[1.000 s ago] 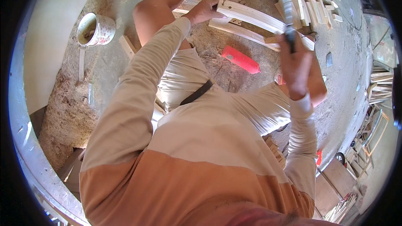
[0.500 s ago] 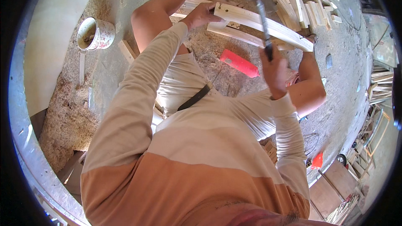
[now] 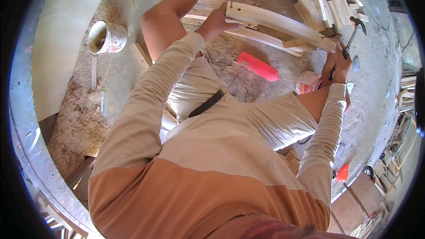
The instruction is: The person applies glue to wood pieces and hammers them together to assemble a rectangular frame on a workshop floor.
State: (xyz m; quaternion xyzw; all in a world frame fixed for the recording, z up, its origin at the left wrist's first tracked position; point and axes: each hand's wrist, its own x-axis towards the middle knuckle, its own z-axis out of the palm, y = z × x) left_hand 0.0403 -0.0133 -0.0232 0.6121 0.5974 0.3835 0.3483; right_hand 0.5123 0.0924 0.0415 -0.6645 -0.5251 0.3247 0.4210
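The left hand [image 3: 215, 21] presses flat, fingers hooked over the near end of the curved wooden frame piece [image 3: 283, 22] on the sawdust-strewn floor [image 3: 234, 66], while the right hand [image 3: 338, 64], beyond its far end, is clenched round a claw hammer [image 3: 352, 35].

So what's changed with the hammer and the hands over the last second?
The right hand has swung the hammer to the right and lower, out past the end of the curved wooden frame; a second ago it was raised over the frame's middle. It kept its grip on the handle throughout. The left hand stayed pressed on the frame's left part. The red tool and white bucket on the floor did not move.
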